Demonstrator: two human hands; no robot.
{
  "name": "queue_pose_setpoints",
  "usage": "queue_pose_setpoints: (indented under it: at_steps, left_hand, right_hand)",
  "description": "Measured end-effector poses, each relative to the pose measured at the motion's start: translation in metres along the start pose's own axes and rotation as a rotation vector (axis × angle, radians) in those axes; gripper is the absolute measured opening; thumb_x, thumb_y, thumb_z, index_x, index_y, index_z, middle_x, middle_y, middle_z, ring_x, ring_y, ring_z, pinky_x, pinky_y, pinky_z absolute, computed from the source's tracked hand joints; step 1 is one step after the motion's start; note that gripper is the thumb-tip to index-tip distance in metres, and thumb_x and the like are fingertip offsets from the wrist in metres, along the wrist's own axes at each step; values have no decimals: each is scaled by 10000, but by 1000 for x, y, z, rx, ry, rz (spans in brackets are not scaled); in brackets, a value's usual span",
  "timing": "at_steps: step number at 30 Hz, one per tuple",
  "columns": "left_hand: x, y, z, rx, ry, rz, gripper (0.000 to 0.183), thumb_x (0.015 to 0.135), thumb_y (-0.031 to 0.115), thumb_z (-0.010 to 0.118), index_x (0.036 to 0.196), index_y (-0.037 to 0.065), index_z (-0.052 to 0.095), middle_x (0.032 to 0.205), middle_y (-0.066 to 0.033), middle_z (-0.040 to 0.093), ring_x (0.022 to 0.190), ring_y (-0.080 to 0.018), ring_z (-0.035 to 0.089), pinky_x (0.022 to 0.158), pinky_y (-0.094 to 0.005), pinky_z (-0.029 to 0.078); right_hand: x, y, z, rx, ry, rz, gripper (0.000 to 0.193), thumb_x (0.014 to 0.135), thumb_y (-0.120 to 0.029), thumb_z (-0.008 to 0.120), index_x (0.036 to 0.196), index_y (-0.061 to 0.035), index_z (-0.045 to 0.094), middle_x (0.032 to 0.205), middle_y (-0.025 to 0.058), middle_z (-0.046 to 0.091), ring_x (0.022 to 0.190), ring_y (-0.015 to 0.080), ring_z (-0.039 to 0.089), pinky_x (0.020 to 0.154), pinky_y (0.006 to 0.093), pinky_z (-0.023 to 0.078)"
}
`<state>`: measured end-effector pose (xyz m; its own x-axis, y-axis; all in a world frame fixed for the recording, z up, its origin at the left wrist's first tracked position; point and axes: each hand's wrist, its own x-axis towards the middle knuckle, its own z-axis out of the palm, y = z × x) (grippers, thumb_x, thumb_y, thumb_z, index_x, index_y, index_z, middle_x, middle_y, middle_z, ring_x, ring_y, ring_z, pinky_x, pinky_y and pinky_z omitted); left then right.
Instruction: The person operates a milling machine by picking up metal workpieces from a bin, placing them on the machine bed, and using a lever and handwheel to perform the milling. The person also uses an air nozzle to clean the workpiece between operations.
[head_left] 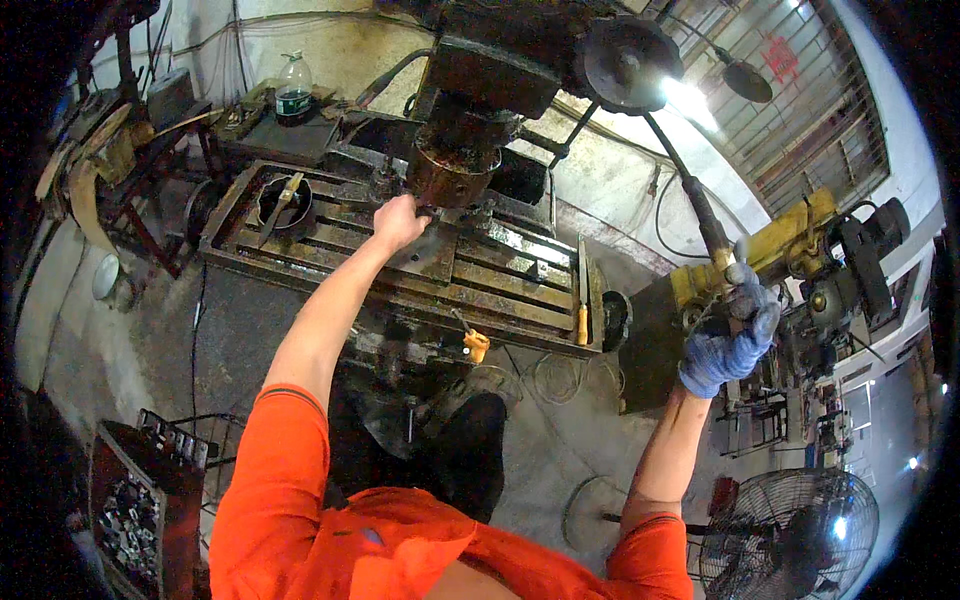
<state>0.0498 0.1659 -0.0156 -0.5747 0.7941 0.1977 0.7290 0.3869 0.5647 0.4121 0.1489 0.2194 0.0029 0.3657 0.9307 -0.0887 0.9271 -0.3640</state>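
Observation:
My bare left hand (400, 222) reaches in under the round, dark machine head (455, 165) above the slotted metal table (480, 295). Its fingers are closed, and what they hold is hidden under the head. On the right, my right hand (730, 340), in a blue-grey glove, is raised and wrapped round the lower end of a long dark lever (705, 215). The lever slopes down from near a black disc (630, 65) at the top of the machine.
A brush (289, 195) lies across a dark round pan (300, 217) on the table's left. A wooden-handled file (583, 320) rests at its right end. A yellow-knobbed handle (475, 346) projects in front. A floor fan (790, 535) and a crate of metal pieces (130, 520) flank me.

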Motion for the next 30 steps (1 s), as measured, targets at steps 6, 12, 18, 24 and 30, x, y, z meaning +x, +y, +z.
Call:
queue_pose_setpoints:
  at_steps: [6,12,18,24,30]
  left_hand:
    - [-13,-13,-25,-444,-101,46,343,741,182,633,1008,-22,568,658,-132,612,551,-227,594,564,-348,466]
    - [-80,-55,-88,-607,-209,76,361,775,96,589,1107,-31,531,687,-97,610,466,-107,517,435,-249,420]
    - [-174,-125,-167,-529,-123,-50,337,772,82,582,1072,-64,534,651,-49,572,513,-80,511,452,-240,422]
    - [-263,-214,-242,-482,233,-265,325,785,71,562,1077,-68,539,649,-45,566,521,-93,523,461,-245,425]
    - [-367,-348,-292,-549,631,-506,256,835,92,550,1049,-47,563,619,-56,543,503,-110,521,422,-251,425]
  right_hand:
    - [-5,3,3,128,135,134,393,903,-307,334,600,-58,368,721,92,523,784,209,512,994,537,275]
    - [-15,1,9,205,157,203,383,915,-273,307,605,-56,364,669,57,472,724,177,458,1019,488,257]
    - [-30,23,-19,168,5,146,387,901,-308,354,772,9,536,902,117,571,908,220,494,927,366,314]
    - [-37,19,-9,314,110,246,391,898,-299,370,721,17,517,791,93,573,774,167,484,828,336,350]
    - [-45,30,-1,147,114,113,342,859,-311,433,801,2,557,661,20,438,655,115,408,682,259,340]
